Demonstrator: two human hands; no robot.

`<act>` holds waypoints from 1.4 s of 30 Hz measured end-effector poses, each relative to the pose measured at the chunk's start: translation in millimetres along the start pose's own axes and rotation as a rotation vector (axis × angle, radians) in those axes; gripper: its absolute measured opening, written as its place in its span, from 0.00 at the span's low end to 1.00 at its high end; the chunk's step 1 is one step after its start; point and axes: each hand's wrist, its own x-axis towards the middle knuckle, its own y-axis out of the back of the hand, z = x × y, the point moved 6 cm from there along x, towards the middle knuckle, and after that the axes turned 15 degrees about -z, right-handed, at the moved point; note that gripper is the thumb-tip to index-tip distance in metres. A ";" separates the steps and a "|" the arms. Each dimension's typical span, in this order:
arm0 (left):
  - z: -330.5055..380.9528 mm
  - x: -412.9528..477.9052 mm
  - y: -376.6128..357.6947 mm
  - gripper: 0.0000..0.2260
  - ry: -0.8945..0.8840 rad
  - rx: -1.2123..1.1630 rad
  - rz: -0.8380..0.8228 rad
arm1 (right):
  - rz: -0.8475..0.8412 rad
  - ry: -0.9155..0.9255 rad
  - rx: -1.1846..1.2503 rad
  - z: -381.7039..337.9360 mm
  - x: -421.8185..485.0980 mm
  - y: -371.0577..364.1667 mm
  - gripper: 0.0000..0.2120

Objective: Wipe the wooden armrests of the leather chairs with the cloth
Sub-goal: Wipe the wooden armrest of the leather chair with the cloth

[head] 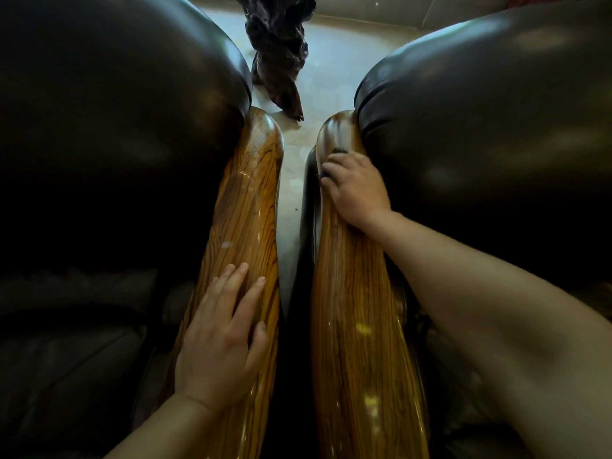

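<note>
Two glossy striped wooden armrests run side by side away from me. My left hand (220, 336) lies flat, fingers spread, on the near part of the left armrest (246, 207). My right hand (356, 188) presses on the far part of the right armrest (357, 342), fingers curled over a dark cloth (337, 153). Only small dark edges of the cloth show past the fingertips. The left armrest has a small pale spot halfway along it and wet-looking streaks farther up.
Dark leather chair backs bulge on both sides: the left chair (116, 111) and the right chair (490, 111). A narrow gap with pale floor (331, 71) lies between the armrests. A dark gnarled wooden object (278, 51) stands on the floor beyond.
</note>
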 end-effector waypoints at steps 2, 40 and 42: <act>1.5 -0.4 0.4 0.25 0.000 -0.009 -0.007 | -0.039 0.214 -0.004 -25.8 -43.4 -10.6 0.12; 1.8 -1.8 2.0 0.25 0.008 -0.046 -0.032 | 0.042 0.018 0.114 -59.9 -284.1 -113.6 0.28; 3.3 -2.6 3.4 0.25 0.007 -0.049 -0.031 | 0.034 -0.024 0.139 -56.0 -293.0 -113.5 0.29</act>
